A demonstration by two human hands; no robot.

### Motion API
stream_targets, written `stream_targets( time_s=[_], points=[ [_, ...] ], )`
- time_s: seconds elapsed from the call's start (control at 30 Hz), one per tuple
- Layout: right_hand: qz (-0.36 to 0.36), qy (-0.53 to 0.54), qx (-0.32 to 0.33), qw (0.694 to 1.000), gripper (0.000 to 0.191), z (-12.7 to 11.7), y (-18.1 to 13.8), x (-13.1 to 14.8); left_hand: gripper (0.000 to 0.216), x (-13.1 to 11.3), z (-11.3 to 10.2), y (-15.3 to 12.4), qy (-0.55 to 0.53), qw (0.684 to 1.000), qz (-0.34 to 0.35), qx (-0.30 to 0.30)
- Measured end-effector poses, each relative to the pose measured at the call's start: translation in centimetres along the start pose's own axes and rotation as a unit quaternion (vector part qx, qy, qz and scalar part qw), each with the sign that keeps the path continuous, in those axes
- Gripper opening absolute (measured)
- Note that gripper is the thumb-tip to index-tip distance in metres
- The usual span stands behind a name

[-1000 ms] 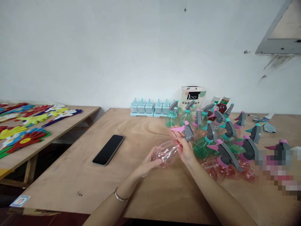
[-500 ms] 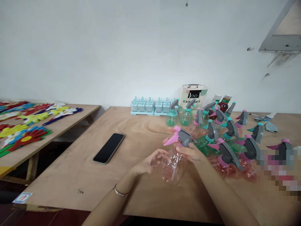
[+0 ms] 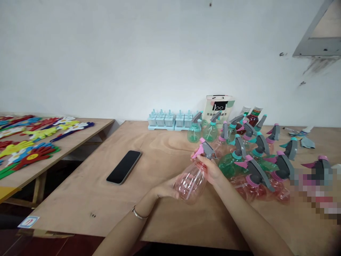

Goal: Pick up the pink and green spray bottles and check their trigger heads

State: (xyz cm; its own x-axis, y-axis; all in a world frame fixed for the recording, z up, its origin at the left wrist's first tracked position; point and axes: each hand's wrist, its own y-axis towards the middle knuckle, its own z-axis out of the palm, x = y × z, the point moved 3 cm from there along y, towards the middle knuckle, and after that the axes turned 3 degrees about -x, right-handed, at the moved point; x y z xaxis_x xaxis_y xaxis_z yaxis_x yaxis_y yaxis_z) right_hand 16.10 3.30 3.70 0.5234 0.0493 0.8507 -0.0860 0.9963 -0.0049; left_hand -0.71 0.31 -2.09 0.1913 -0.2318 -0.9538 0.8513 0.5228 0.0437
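Two hands hold one pink bottle (image 3: 191, 181) above the table (image 3: 165, 209), near its middle. The left hand (image 3: 166, 188) cups the clear pink body from below and behind, fingers curled partway round its base. The right hand (image 3: 211, 170) grips the neck just under the sprayer (image 3: 204, 150), fingers wrapped closed round it. The bottle is tilted, base toward the person and left, sprayer up and away, its pink nozzle pointing left. A thin tube shows inside the body. A bracelet (image 3: 139, 213) sits on the left wrist.

Just right of the held bottle is a crowd of bottles (image 3: 253, 167), green and pink, with grey triggers and teal or pink collars. Some stand upright at the back; those nearer the person lie tipped on their sides, touching one another. A few loose sprayers (image 3: 291, 147) lie farther right. The near right corner of the table is blurred out.

A phone (image 3: 124, 166) lies flat, screen dark, well left of the hands. At the back edge, against the wall (image 3: 133, 64), sit pale blue moulds (image 3: 170, 121) and, beside them, a printed bag (image 3: 217, 108) standing upright. Dark red bottles (image 3: 253, 117) stand just right of the bag.

A second table (image 3: 66, 145) to the left, apart from the first, carries coloured hand-shaped clappers (image 3: 29, 153) spread across its top.
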Motion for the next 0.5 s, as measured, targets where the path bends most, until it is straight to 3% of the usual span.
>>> stream_targets(
  time_s=[0.1,0.33,0.5],
  points=[
    [-0.001,0.002,-0.023,1.0,0.032,0.1,-0.2,-0.2,0.092,0.2,-0.1,0.0,-0.001,1.0,-0.012,0.007],
    [0.061,-0.037,0.08,0.994,0.031,0.9,-0.7,-0.6,0.113,0.1,0.2,0.3,0.08,0.995,-0.022,0.059],
    [0.081,-0.011,0.087,0.993,0.018,0.8,-0.2,-1.6,0.107,0.8,-0.1,0.2,0.089,0.993,-0.063,0.048]
  ],
)
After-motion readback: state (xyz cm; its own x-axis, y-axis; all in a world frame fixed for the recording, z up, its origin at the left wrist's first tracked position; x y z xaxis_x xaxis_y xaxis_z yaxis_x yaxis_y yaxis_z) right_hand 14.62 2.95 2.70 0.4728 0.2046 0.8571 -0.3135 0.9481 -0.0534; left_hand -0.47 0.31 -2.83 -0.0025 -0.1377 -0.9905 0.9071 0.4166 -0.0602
